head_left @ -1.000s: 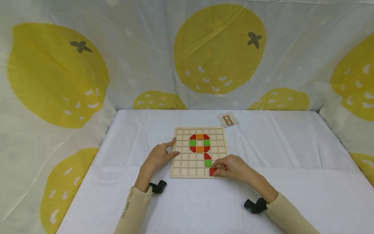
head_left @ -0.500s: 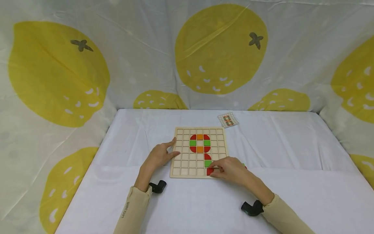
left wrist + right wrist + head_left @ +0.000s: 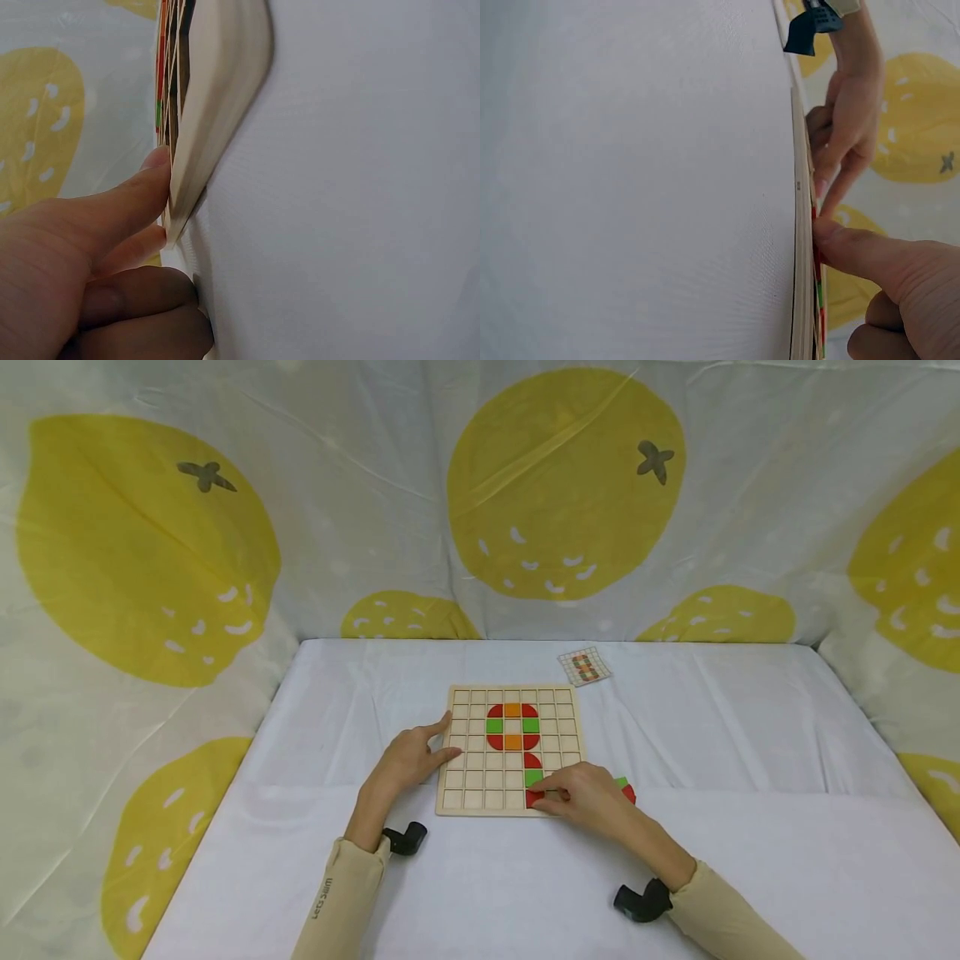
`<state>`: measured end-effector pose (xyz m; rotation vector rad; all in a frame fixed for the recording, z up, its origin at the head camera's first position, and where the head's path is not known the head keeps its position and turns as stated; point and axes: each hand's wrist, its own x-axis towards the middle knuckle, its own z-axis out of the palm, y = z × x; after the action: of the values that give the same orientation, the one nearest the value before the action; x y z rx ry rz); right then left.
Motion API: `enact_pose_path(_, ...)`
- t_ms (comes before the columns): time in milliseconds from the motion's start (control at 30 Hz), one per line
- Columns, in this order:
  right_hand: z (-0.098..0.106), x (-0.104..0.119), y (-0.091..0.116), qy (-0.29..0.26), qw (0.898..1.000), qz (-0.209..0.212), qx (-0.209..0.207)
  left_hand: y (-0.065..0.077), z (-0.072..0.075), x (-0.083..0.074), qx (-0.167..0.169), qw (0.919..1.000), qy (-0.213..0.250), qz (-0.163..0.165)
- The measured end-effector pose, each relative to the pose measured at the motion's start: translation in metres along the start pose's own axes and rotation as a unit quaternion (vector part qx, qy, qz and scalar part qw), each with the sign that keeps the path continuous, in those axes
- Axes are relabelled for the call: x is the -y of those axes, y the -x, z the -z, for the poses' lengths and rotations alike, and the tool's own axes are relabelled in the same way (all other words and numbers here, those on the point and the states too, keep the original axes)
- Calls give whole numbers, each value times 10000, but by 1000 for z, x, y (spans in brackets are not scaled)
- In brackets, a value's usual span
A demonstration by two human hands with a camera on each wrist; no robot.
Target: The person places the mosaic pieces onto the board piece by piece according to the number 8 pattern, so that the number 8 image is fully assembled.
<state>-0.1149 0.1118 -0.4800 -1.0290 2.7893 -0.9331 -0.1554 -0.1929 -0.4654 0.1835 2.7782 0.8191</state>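
Note:
A square wooden grid board (image 3: 487, 781) lies on the white table. Red, orange and green tiles form a ring on it, with a red quarter-round tile (image 3: 532, 761) and a green square tile (image 3: 533, 778) below. My left hand (image 3: 407, 762) touches the board's left edge with thumb and forefinger apart; in the left wrist view its other fingers are curled beside the rim. My right hand (image 3: 588, 797) pinches a red tile (image 3: 533, 800) over the bottom row, just under the green square. Fingertips cover part of that tile, so whether it lies flat cannot be seen.
Loose green and red tiles (image 3: 627, 790) show just beyond the right hand, partly hidden by it. A small pattern card (image 3: 584, 667) lies behind the board's far right corner. Lemon-print cloth (image 3: 566, 485) hangs around the table's back and sides.
My right hand has moved a little left with the red tile, from the neighbouring cell to under the green square. Loose tiles behind it have come into sight. The left hand stays put.

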Motion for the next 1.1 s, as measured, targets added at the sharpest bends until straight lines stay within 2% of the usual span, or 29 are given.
enact_pose_path(233, 0, 0, 0, -166, 9998, -44, 57, 0, 0, -1, 11, 10000, -8, 18)
enact_pose_path(367, 2, -4, 0, -670, 9971, -328, 167, 0, 0, -2, 8, 10000, -12, 82)
enact_pose_path(500, 14, -11, 5, -1099, 9909, -758, 176, -1, 0, -2, 6, 10000, -12, 67)
enact_pose_path(633, 37, -25, 16, -1112, 9883, -1046, 23, -2, -1, -2, -3, 10000, -4, -2)
enact_pose_path(833, 66, -51, 44, -944, 9849, -1448, -129, -2, -2, -2, 3, 10000, -4, 10)
enact_pose_path(967, 70, -60, 57, -1071, 9806, -1644, 15, -2, -1, -1, 16, 10000, -14, 60)
enact_pose_path(1100, 63, -60, 60, -985, 9813, -1653, 26, -1, -1, 1, 21, 10000, 39, 48)
